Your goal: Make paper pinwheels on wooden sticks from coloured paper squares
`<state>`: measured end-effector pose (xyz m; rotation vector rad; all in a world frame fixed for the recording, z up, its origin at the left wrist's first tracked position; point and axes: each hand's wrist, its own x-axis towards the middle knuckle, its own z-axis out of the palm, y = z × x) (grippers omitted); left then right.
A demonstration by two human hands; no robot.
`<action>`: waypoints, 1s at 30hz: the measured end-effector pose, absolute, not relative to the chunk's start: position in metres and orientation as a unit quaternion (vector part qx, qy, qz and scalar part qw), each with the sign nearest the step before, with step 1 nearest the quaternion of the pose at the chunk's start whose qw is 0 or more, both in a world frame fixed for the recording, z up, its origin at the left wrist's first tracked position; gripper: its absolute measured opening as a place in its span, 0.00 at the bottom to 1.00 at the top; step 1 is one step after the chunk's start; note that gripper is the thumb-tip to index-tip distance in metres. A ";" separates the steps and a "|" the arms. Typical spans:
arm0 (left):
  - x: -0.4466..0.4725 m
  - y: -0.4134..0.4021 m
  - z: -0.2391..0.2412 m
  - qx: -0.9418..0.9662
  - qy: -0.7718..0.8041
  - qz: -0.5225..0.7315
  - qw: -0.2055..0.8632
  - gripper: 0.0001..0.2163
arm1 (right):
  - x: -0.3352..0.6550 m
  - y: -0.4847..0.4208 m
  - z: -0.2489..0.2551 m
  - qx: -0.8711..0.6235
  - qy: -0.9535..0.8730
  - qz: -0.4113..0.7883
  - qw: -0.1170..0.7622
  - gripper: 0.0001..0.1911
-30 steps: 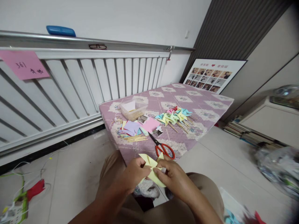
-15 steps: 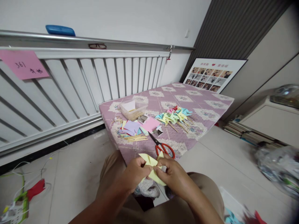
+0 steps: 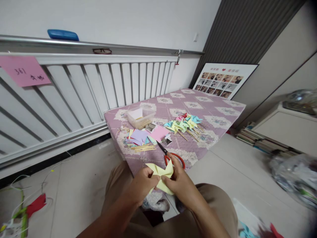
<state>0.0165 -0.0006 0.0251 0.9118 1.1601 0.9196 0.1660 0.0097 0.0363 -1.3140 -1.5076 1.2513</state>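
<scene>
A pale yellow paper pinwheel is held above my lap, its corners folded in toward the middle. My left hand pinches its left side, with the thumb near the centre. From the other side my right hand grips it, thumb pressed close to the centre and index finger stretched up behind a blade. Just beyond the right hand, scissors with red handles lie on the cloth, partly covered by that finger. Whether a pin sits under the thumbs is too small to tell.
On the flowered cloth lie coloured paper squares, thin wooden sticks, a clear plastic box and several finished pinwheels. A white radiator runs along the wall. A plastic bag is at the right.
My right index finger has straightened upward toward the scissors, and the right-hand blade of the yellow pinwheel shows more openly. Both hands stay on the paper. The view has shifted slightly.
</scene>
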 end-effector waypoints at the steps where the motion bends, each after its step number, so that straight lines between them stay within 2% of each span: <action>1: 0.016 -0.001 0.025 0.401 0.507 0.403 0.648 0.05 | 0.166 0.010 0.036 -0.514 -0.590 0.497 0.375 0.43; 8: 0.018 0.000 0.023 0.386 0.473 0.407 0.679 0.05 | 0.168 0.012 0.039 -0.525 -0.587 0.514 0.341 0.44; 15: 0.014 0.003 0.029 0.363 0.401 0.388 0.746 0.09 | 0.168 0.013 0.034 -0.519 -0.580 0.515 0.358 0.43; 21: 0.016 0.008 0.024 0.374 0.441 0.383 0.720 0.09 | 0.168 0.017 0.030 -0.531 -0.605 0.472 0.360 0.42; 30: 0.024 0.023 -0.001 0.394 0.511 0.386 0.659 0.07 | 0.166 0.030 0.014 -0.532 -0.575 0.502 0.366 0.41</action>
